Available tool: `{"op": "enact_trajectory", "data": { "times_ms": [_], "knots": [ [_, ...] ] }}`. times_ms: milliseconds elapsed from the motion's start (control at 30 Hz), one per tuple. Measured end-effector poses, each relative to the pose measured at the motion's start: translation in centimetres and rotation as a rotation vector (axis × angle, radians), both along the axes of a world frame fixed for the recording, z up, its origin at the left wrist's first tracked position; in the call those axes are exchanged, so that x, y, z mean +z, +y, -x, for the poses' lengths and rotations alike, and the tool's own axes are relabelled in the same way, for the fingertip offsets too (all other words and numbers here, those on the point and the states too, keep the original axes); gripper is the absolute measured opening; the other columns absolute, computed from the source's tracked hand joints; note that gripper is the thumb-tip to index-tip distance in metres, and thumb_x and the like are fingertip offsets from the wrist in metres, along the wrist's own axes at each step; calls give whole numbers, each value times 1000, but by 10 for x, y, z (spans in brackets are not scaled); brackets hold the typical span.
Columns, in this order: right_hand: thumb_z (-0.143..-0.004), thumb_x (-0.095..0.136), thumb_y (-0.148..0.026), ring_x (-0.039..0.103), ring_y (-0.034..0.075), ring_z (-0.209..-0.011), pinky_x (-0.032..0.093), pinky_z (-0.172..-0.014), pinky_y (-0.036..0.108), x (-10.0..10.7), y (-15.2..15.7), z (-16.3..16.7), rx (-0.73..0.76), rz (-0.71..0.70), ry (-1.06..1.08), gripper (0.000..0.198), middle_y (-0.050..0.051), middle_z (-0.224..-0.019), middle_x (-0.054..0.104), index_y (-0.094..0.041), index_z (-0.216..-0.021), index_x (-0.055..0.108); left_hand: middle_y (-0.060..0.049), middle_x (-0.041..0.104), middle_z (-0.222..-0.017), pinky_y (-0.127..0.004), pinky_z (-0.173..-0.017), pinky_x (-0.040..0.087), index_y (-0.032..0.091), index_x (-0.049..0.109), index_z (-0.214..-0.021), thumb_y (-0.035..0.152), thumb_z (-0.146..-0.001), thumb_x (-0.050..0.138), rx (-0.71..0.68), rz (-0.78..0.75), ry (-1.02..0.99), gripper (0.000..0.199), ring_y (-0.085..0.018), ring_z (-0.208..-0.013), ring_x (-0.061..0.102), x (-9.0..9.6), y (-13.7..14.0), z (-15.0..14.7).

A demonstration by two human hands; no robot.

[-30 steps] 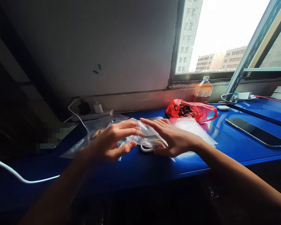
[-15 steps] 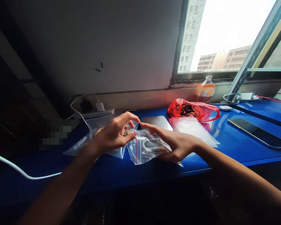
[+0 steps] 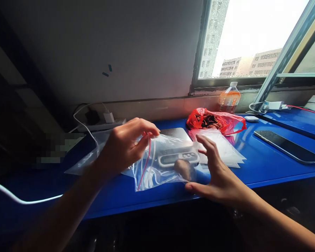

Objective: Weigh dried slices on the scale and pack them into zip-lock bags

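Changed from the earlier frame: right hand (image 3: 217, 175) drawn off the zip bag (image 3: 157, 173), formerly closed over its right end, now with thumb and fingers spread wide in a curve beside that end; contact there, cannot tell. Left hand (image 3: 132, 143): now pinching the upper edge of the zip bag near the red-lined strip, between thumb and fingertips. Zip bag: pulled out broad, strip at left and slanting, brown lump (image 3: 184, 168) now in plain sight, formerly half covered by the right hand. Brown pieces at the left, formerly in view beyond the left hand, now hidden behind it.

Containers:
Zip bag, clear: one brown lump, low in the right end; located between both hands, in front of the scale (image 3: 180, 133), display and buttons visible through the film. Mouth sealed or unsealed: cannot tell.
Red bag (image 3: 196, 119), thin plastic, gaping: dark brown dried pieces.
Bottle (image 3: 229, 101), clear, white cap: orange liquid; upright behind the red bag.
Flat bags (image 3: 223, 147), clear, stacked: just before the red bag, on the blue table (image 3: 254, 157).
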State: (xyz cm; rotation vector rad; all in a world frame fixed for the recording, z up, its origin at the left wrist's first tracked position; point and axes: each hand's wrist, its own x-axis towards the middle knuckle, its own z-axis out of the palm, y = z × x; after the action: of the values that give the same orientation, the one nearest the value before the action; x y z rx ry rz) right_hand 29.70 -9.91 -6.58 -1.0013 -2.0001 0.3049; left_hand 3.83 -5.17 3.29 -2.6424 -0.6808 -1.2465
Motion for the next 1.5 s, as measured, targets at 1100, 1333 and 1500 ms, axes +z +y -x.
{"op": "enact_trajectory", "data": {
  "times_ms": [1100,1333,1500],
  "knots": [
    [-88,47,-46,66,21,-90,41,-73,34,78,70,-164,-810,-107,-205,42,12,-90,70,-14,-100,71,-8,60,-114,-23,-56,50,24,55,-122,34,-89,57,211,285,203,34,-20,-92,65,-27,57,34],
    [-79,61,-17,60,16,-75,39,-66,27,129,167,-151,-774,99,-455,23,15,-95,71,-10,-99,70,-6,54,-128,-30,-71,54,30,50,-128,37,-92,51,222,379,279,36,-23,-105,60,-31,59,39],
    [-77,53,-4,57,12,-75,37,-70,29,159,199,-145,-777,119,-483,29,16,-98,72,-8,-98,73,-6,52,-131,-31,-71,53,30,50,-128,37,-92,49,227,438,301,37,-24,-105,62,-30,56,40]
  ]
}}
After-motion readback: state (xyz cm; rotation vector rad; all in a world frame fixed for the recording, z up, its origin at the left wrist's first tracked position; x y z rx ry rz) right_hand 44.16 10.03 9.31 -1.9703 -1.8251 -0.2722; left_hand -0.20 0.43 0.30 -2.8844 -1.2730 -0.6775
